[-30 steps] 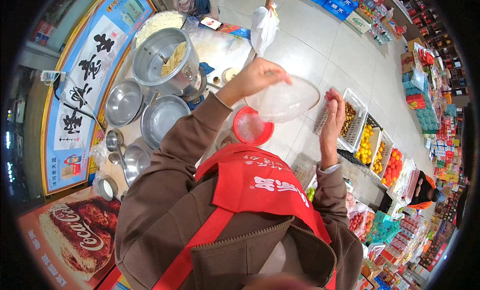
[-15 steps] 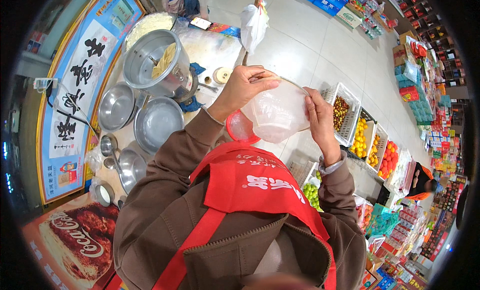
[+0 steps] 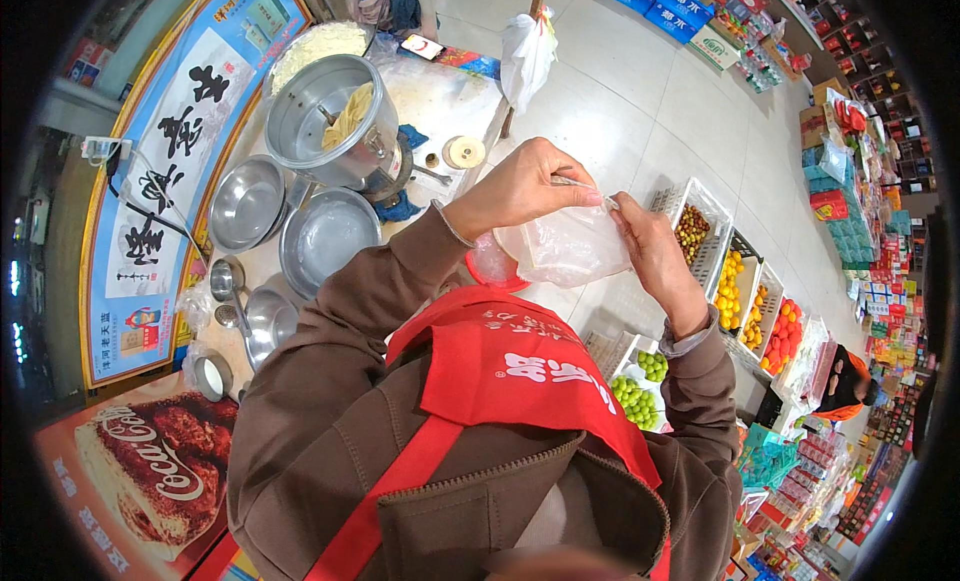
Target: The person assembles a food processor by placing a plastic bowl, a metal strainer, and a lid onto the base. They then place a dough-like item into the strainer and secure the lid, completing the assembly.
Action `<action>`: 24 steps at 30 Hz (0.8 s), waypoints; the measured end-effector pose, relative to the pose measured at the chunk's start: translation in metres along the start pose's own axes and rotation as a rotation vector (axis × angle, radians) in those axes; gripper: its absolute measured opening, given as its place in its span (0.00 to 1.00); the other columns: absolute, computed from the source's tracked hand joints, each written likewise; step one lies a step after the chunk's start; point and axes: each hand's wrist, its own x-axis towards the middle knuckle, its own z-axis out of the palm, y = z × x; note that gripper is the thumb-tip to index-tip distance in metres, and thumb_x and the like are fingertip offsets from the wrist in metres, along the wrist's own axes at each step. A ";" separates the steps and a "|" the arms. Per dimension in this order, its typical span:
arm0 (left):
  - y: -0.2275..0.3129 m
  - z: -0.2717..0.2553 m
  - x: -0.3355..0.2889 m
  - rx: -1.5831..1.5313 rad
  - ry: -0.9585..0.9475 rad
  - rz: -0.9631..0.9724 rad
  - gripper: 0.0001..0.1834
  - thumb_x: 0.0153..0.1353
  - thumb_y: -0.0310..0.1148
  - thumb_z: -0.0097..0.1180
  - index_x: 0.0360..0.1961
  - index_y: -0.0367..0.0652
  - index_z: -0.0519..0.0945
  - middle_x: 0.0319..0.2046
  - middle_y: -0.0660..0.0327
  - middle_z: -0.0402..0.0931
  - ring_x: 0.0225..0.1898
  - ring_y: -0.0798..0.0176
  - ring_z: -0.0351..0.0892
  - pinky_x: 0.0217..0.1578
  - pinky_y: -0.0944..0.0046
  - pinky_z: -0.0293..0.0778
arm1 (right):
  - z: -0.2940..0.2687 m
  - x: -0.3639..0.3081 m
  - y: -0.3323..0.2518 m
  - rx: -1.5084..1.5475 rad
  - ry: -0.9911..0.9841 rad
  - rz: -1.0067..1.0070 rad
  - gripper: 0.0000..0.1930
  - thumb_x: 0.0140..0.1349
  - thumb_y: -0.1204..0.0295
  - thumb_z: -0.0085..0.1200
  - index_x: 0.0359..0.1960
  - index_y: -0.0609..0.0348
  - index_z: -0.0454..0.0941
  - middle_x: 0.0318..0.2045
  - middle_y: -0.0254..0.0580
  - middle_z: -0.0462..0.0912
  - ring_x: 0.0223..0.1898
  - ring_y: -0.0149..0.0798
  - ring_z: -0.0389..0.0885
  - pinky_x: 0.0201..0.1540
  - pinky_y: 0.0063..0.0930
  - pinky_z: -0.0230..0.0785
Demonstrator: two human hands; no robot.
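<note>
In front of my chest I hold up a whitish, translucent bag (image 3: 578, 244), thin and soft, probably mesh or cloth. My left hand (image 3: 520, 189) pinches its top edge at the left, fingers closed. Closed on the upper right edge is my right hand (image 3: 657, 249). Between the hands the edge is drawn fairly straight, and the bag's body hangs below it. Under the bag, partly hidden, is a red-rimmed plastic basin (image 3: 494, 265). To the left stands a large metal machine bowl (image 3: 290, 121) with something pale yellow, like a folded cloth, inside.
Metal basins (image 3: 325, 243) and a ladle (image 3: 226, 279) lie on the left table, with a round-holed pale disc (image 3: 464, 153) near its edge. A white plastic bag (image 3: 527, 59) hangs on a wooden pole. Fruit crates (image 3: 700, 206) line the right; a person (image 3: 850, 381) is beyond.
My hands have come closer together, and the bag's rounded wide mouth has become a narrower, flatter edge. My right hand sits slightly lower; the whole view has shifted a little.
</note>
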 end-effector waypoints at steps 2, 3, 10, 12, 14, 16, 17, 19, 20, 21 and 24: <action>-0.003 0.000 0.000 0.027 -0.046 0.001 0.12 0.59 0.33 0.62 0.33 0.31 0.84 0.21 0.60 0.80 0.25 0.76 0.72 0.27 0.71 0.69 | 0.004 0.000 0.000 0.011 -0.015 -0.010 0.04 0.66 0.75 0.46 0.38 0.63 0.66 0.26 0.63 0.74 0.30 0.65 0.75 0.29 0.44 0.66; -0.004 -0.001 0.000 0.063 -0.087 -0.017 0.13 0.60 0.33 0.62 0.34 0.31 0.84 0.24 0.59 0.82 0.26 0.75 0.73 0.28 0.71 0.70 | 0.007 -0.001 0.001 0.027 -0.020 -0.015 0.04 0.66 0.76 0.47 0.38 0.63 0.66 0.26 0.63 0.74 0.30 0.65 0.75 0.29 0.44 0.66; -0.017 0.001 0.000 0.155 -0.195 -0.054 0.14 0.64 0.36 0.58 0.36 0.32 0.83 0.26 0.61 0.82 0.28 0.74 0.74 0.31 0.69 0.72 | 0.017 0.000 0.003 0.017 -0.017 0.035 0.05 0.66 0.74 0.47 0.36 0.63 0.67 0.25 0.62 0.75 0.29 0.64 0.75 0.29 0.44 0.66; -0.021 0.004 0.001 0.052 -0.120 -0.021 0.14 0.65 0.36 0.57 0.36 0.32 0.83 0.26 0.61 0.82 0.29 0.74 0.75 0.33 0.70 0.72 | 0.016 0.003 0.006 -0.009 0.014 0.063 0.05 0.67 0.73 0.48 0.37 0.63 0.69 0.25 0.61 0.75 0.28 0.62 0.76 0.29 0.42 0.67; -0.025 0.007 0.002 -0.002 -0.013 0.029 0.15 0.65 0.37 0.57 0.36 0.33 0.84 0.26 0.61 0.82 0.30 0.74 0.75 0.34 0.70 0.73 | 0.016 0.007 0.012 0.085 0.127 0.034 0.06 0.67 0.72 0.48 0.38 0.62 0.72 0.25 0.60 0.75 0.28 0.60 0.76 0.30 0.39 0.68; -0.029 0.010 0.003 -0.003 0.114 0.072 0.15 0.66 0.36 0.56 0.35 0.33 0.84 0.27 0.61 0.82 0.31 0.74 0.76 0.36 0.71 0.73 | 0.018 0.012 0.024 0.129 0.269 -0.003 0.08 0.69 0.70 0.49 0.39 0.62 0.76 0.22 0.49 0.75 0.23 0.43 0.74 0.30 0.30 0.66; -0.031 0.010 0.004 -0.025 0.176 0.095 0.14 0.66 0.36 0.56 0.34 0.33 0.84 0.27 0.62 0.82 0.32 0.74 0.75 0.36 0.71 0.72 | 0.021 0.012 0.031 0.199 0.312 0.048 0.08 0.69 0.69 0.49 0.38 0.62 0.76 0.21 0.44 0.74 0.23 0.37 0.72 0.29 0.27 0.65; -0.035 0.007 0.004 -0.063 0.283 0.121 0.14 0.65 0.35 0.56 0.33 0.32 0.83 0.27 0.63 0.82 0.32 0.76 0.75 0.36 0.72 0.71 | 0.031 0.010 0.050 0.337 0.398 0.148 0.10 0.69 0.68 0.50 0.35 0.64 0.75 0.21 0.35 0.73 0.24 0.27 0.67 0.28 0.23 0.62; -0.037 0.007 0.004 -0.066 0.329 0.121 0.13 0.66 0.34 0.56 0.33 0.34 0.84 0.27 0.64 0.82 0.32 0.76 0.75 0.36 0.73 0.71 | 0.040 0.009 0.059 0.406 0.479 0.158 0.14 0.70 0.65 0.50 0.31 0.65 0.74 0.22 0.27 0.69 0.27 0.21 0.62 0.28 0.18 0.59; -0.040 0.006 0.005 -0.083 0.382 0.111 0.13 0.66 0.34 0.57 0.33 0.34 0.84 0.28 0.64 0.82 0.32 0.76 0.75 0.36 0.73 0.71 | 0.050 0.007 0.069 0.432 0.582 0.163 0.14 0.71 0.65 0.49 0.30 0.64 0.74 0.22 0.27 0.69 0.27 0.22 0.62 0.28 0.18 0.58; -0.049 0.001 0.009 -0.258 0.574 0.052 0.12 0.66 0.34 0.57 0.34 0.34 0.84 0.27 0.68 0.80 0.30 0.78 0.72 0.33 0.74 0.69 | 0.089 0.003 0.095 0.695 0.885 0.260 0.14 0.72 0.63 0.47 0.32 0.61 0.74 0.24 0.28 0.72 0.27 0.23 0.65 0.30 0.19 0.62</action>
